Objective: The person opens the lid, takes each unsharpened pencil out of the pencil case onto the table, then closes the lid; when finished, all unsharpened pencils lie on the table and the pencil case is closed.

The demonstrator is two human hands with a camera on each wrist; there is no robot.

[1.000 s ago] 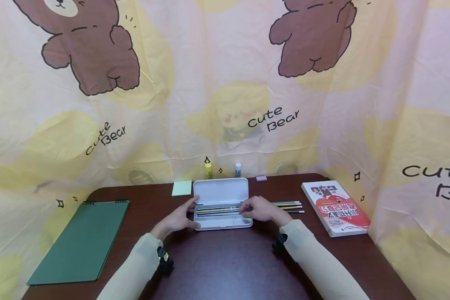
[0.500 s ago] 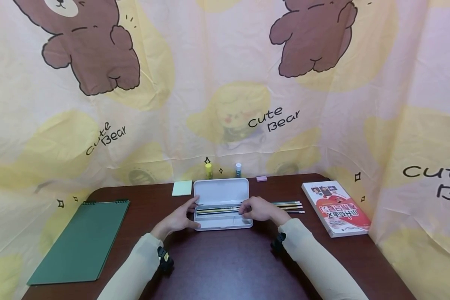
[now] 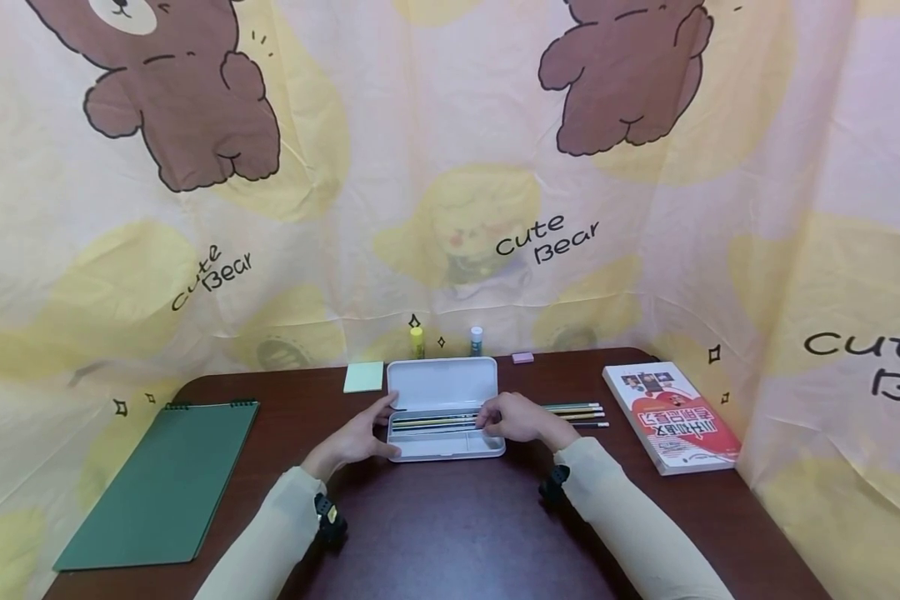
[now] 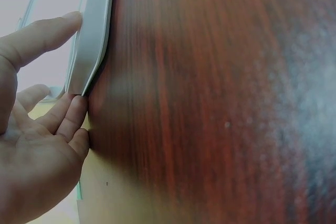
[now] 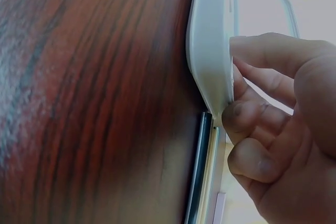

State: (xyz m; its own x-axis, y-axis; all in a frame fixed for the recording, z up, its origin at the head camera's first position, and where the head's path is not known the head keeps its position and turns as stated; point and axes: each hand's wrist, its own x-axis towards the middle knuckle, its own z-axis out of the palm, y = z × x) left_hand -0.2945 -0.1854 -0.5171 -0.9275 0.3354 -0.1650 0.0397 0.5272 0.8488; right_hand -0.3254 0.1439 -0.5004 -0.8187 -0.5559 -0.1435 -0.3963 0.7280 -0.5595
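Note:
In the head view an open white pencil case (image 3: 442, 448) stands on the table, its lid (image 3: 442, 383) tilted up behind. Several pencils (image 3: 431, 422) lie lengthwise inside. My left hand (image 3: 356, 433) grips the case's left end, thumb at the front corner and fingers round the side. Over the right end, my right hand (image 3: 521, 417) reaches in with curled fingers at the pencils' right ends; its fingertips are partly hidden. The right wrist view shows the thumb (image 5: 257, 48) at the case's rim (image 5: 210, 35). More pencils (image 3: 577, 412) lie on the table beyond this hand.
A green spiral pad (image 3: 161, 483) lies at left and a red-and-white book (image 3: 675, 417) at right. Behind the case are a sticky-note pad (image 3: 363, 377), a yellow tube (image 3: 417, 342), a white-capped glue stick (image 3: 476, 340) and a pink eraser (image 3: 522, 357). A printed curtain (image 3: 330, 208) hangs behind.
My right hand has shifted very slightly to the left over the pencils in the case. The left hand and the case have stayed where they were.

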